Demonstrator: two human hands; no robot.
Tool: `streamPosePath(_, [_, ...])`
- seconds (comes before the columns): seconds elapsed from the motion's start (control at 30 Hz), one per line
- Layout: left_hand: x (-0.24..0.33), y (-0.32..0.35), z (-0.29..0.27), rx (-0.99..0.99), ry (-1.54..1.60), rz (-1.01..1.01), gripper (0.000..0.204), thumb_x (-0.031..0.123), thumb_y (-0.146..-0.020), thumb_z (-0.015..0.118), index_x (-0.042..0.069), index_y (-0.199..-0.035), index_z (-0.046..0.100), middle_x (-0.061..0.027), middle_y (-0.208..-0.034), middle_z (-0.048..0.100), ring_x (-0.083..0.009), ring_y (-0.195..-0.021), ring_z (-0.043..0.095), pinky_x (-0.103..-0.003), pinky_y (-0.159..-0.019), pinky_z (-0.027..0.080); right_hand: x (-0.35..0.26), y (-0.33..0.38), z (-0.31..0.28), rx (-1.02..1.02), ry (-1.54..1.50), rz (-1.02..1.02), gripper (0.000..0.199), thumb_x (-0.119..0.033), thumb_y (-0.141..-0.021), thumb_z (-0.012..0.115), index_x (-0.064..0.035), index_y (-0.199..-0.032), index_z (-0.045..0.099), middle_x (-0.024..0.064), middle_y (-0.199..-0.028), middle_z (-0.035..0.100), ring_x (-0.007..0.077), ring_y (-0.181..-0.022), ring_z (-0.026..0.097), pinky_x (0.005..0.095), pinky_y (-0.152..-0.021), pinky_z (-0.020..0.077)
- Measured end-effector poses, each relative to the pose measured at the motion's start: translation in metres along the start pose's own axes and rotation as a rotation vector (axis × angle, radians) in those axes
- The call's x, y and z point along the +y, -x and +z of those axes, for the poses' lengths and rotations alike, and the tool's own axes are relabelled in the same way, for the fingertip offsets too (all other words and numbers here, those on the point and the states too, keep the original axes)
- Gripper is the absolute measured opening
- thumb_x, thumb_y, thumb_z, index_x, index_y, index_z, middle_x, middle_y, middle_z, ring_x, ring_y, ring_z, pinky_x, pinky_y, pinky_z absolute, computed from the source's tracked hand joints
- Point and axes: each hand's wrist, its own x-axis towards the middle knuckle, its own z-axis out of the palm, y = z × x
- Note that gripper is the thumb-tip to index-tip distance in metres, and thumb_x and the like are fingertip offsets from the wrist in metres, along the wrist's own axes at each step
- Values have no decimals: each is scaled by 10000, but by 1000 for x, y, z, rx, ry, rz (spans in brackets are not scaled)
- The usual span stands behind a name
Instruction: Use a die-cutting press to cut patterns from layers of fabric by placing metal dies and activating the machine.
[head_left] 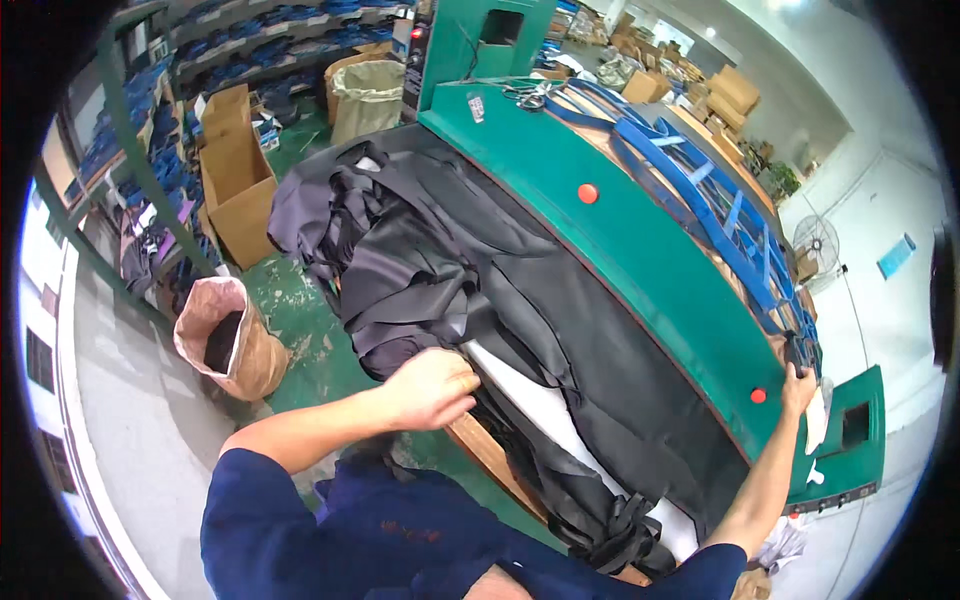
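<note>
Black sheet material (600, 300), smooth and leather-like, lies over the bed of a green machine, with a crumpled heap (400, 270) of it at the left. My left hand (435, 390) hovers at the near edge of this heap, fingers curled closed; anything inside them is hidden. A strip of white surface (545, 405) shows between the black folds beside it. Stretched out to the far right, my right hand (797, 388) is closed round a small black object (793, 350) at the end of the blue frames, its kind unclear.
The machine's green beam (640, 230) crosses beyond the material, with red buttons (588, 194). Blue curved frames (700, 185) rest behind it. On the left floor stand an open cardboard box (235, 185) and a paper sack (235, 340). A wooden edge (490, 458) runs nearest me.
</note>
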Motion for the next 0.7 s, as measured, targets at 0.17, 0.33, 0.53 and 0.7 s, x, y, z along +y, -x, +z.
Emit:
streamPosePath(0.17, [-10,22,29,4,49,81,298,250,-804,728,23,-982,654,-121,-983,622,-293,-981,609,-402,-859,490,-9,33,-29,273,-249,86,435,-410,-874,725,1,-1006,674,144,-1019,693,261,-945,640,381,-857,490])
streamPosePath(0.33, [-25,19,27,-100,108,73,271,243,-808,719,34,-966,650,-101,-950,620,-280,-954,604,-403,-836,487,-55,95,-90,264,-391,-116,243,-182,-915,739,23,-1010,650,187,-1376,536,232,-1122,578,322,-928,463])
streamPosePath(0.53, [-68,-16,-15,-126,337,205,285,220,-809,717,26,-1001,637,-118,-858,639,-311,-817,633,-421,-718,515,-171,202,-141,177,-526,-300,145,-30,-896,716,-5,-1009,628,160,-1488,449,232,-1318,476,329,-1053,392])
streamPosePath(0.7, [-174,-38,-74,-54,370,169,332,202,-846,730,-4,-1093,651,-173,-1012,684,-343,-942,669,-419,-815,548,-338,270,-122,96,-563,-276,192,35,-818,734,-37,-975,651,172,-1439,503,265,-1270,535,367,-1040,417])
